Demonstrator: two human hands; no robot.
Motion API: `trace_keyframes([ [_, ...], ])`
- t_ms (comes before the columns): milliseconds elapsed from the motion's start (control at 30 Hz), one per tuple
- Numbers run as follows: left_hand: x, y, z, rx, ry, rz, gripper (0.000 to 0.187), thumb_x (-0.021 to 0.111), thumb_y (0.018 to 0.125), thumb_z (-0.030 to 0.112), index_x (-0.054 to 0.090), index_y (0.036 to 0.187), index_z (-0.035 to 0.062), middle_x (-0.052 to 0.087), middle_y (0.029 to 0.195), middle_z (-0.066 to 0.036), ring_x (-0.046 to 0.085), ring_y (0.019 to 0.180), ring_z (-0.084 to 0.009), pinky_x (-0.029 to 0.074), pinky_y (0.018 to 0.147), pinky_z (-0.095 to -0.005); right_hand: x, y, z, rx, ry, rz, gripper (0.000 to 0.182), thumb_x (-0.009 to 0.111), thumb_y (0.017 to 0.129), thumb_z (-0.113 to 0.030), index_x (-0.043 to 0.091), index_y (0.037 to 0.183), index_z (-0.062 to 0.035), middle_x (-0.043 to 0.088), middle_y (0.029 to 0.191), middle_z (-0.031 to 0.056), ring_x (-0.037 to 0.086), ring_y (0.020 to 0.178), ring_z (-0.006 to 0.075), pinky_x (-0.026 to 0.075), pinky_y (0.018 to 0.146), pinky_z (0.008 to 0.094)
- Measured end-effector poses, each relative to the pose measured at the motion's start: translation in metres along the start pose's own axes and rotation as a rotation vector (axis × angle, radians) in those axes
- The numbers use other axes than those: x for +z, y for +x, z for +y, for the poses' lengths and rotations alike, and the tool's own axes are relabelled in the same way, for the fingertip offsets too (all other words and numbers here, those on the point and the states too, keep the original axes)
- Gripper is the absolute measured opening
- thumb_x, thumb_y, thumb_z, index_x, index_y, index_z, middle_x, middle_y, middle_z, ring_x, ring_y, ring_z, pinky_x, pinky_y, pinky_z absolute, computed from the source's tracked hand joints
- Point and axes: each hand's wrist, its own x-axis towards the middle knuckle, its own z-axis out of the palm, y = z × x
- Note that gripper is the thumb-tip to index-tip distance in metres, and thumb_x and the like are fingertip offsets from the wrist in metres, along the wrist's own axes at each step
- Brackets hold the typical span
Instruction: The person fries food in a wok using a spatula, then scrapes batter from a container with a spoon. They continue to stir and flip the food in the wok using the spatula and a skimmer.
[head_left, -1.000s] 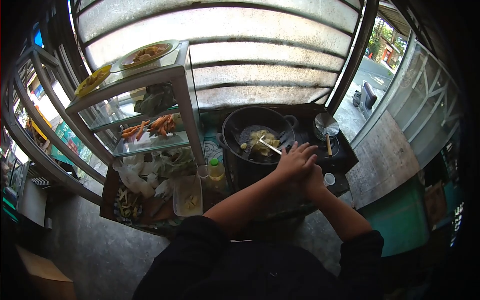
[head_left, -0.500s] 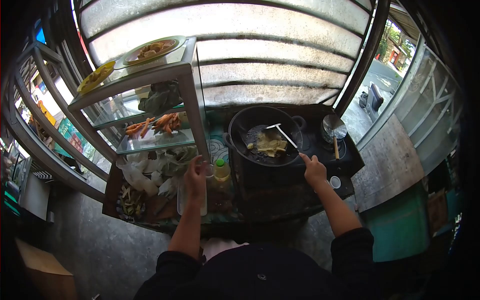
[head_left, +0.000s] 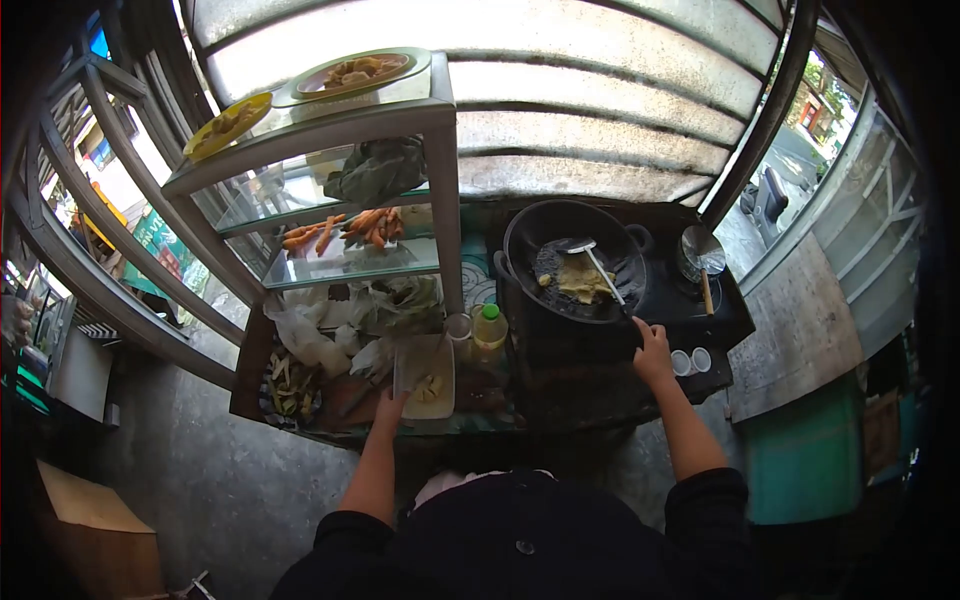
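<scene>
My right hand (head_left: 654, 356) is closed around the dark handle end of a metal spatula (head_left: 602, 268). Its head rests in a large black wok (head_left: 518, 268), against pale yellow battered food (head_left: 582, 277) frying in dark oil. A small separate piece lies left of it. Low on the counter, my left hand (head_left: 389, 409) grips the left rim of a white plastic container (head_left: 440, 360); its fingertips are partly hidden. Inside the container are some pale yellowish pieces (head_left: 429, 387). Just behind it stand a clear cup (head_left: 458, 328) and a bottle with a green cap (head_left: 490, 330).
A glass display case (head_left: 448, 150) with orange fried food rises at left, plates on top. Plastic bags (head_left: 305, 335) and a bowl of cut pieces (head_left: 292, 388) lie beneath. Right of the wok are a small pan (head_left: 703, 250) and two white cups (head_left: 692, 361).
My left hand has come down from above the container to its left rim. My right hand still holds the spatula in the wok. The view has shifted, so the counter appears further right.
</scene>
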Motion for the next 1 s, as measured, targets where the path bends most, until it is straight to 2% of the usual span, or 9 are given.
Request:
trace_keyframes([
  [33,0.0,-0.002,0.005,-0.211,-0.237,-0.195,0.065,0.058,0.081,0.041,0.039,0.131,0.0051,0.051,0.12,-0.014,0.054,0.102,-0.0288,0.043,0.085,-0.0426,-0.005,-0.004,-0.01,0.001,-0.096,0.068,0.057,0.058,0.075,-0.005,0.047,0.128,-0.0231,0.046,0.109,0.0129,0.051,0.101,0.0331,0.044,0.081,0.0457],
  [133,-0.003,-0.006,0.011,-0.39,-0.217,-0.258,0.057,0.049,0.085,0.038,0.036,0.134,0.0115,0.049,0.122,-0.013,0.054,0.1,-0.0289,0.047,0.078,-0.041,-0.015,-0.02,-0.047,-0.016,-0.132,0.207,0.052,0.059,0.074,-0.008,0.05,0.124,-0.0211,0.046,0.114,0.0093,0.042,0.111,0.0289,0.037,0.087,0.0456],
  [233,0.003,-0.003,0.016,-0.346,-0.21,-0.277,0.048,0.037,0.091,0.037,0.032,0.136,0.0201,0.049,0.122,-0.008,0.052,0.102,-0.0278,0.045,0.075,-0.0481,-0.021,-0.052,-0.097,-0.209,-0.015,0.359,0.044,0.059,0.074,-0.008,0.055,0.117,-0.0176,0.047,0.111,0.0087,0.045,0.107,0.028,0.034,0.087,0.0435],
  [400,-0.006,-0.021,0.031,-0.236,-0.25,-0.361,0.05,0.035,0.09,0.036,0.027,0.137,0.0196,0.047,0.121,-0.009,0.05,0.104,-0.0273,0.046,0.076,-0.0469,-0.014,-0.107,-0.162,-0.404,0.083,0.265,0.037,0.058,0.073,-0.007,0.06,0.109,-0.0154,0.048,0.107,0.0083,0.047,0.104,0.0258,0.034,0.087,0.0413],
  [567,-0.038,-0.056,0.043,-0.38,-0.538,-0.499,0.057,0.044,0.084,0.027,0.025,0.137,0.0194,0.04,0.127,-0.01,0.045,0.114,-0.0274,0.045,0.083,-0.0444,0.011,-0.148,-0.204,-0.228,0.276,0.283,0.032,0.059,0.073,-0.006,0.062,0.104,-0.0132,0.049,0.105,0.0088,0.047,0.103,0.0261,0.035,0.087,0.0405],
  [667,-0.058,-0.084,0.065,-0.338,-0.621,-0.43,0.065,0.049,0.077,0.024,0.024,0.137,0.0193,0.037,0.13,-0.011,0.042,0.118,-0.0273,0.042,0.089,-0.043,0.024,-0.16,-0.222,-0.179,0.356,0.267,0.028,0.058,0.074,-0.005,0.063,0.101,-0.0102,0.052,0.099,0.0095,0.051,0.095,0.0271,0.04,0.082,0.0381],
  [733,-0.066,-0.093,0.081,0.046,-0.794,-0.48,0.073,0.052,0.074,0.026,0.02,0.139,0.0192,0.035,0.133,-0.013,0.038,0.122,-0.0288,0.036,0.097,-0.0439,0.034,-0.158,-0.229,-0.226,0.632,0.145,0.029,0.06,0.077,-0.008,0.062,0.106,-0.0085,0.054,0.09,0.0081,0.055,0.083,0.0208,0.044,0.072,0.03],
  [833,-0.079,-0.097,0.118,0.217,-0.688,-0.577,0.087,0.053,0.072,0.024,0.005,0.145,0.014,0.021,0.143,-0.013,0.025,0.132,-0.0296,0.024,0.106,-0.0408,0.014,-0.126,-0.254,-0.028,0.924,-0.041,0.031,0.063,0.082,-0.016,0.061,0.111,-0.007,0.053,0.081,0.0054,0.053,0.074,0.0118,0.043,0.064,0.0225],
  [1000,-0.073,-0.104,0.171,0.318,-0.655,-0.766,0.089,0.056,0.073,0.028,0.007,0.145,0.0122,0.02,0.145,-0.014,0.023,0.133,-0.0286,0.018,0.108,-0.0395,0.013,-0.059,-0.276,0.143,1.171,0.063,0.036,0.06,0.088,-0.026,0.059,0.118,-0.0077,0.046,0.076,0.0018,0.045,0.067,0.0068,0.039,0.059,0.0227],
])
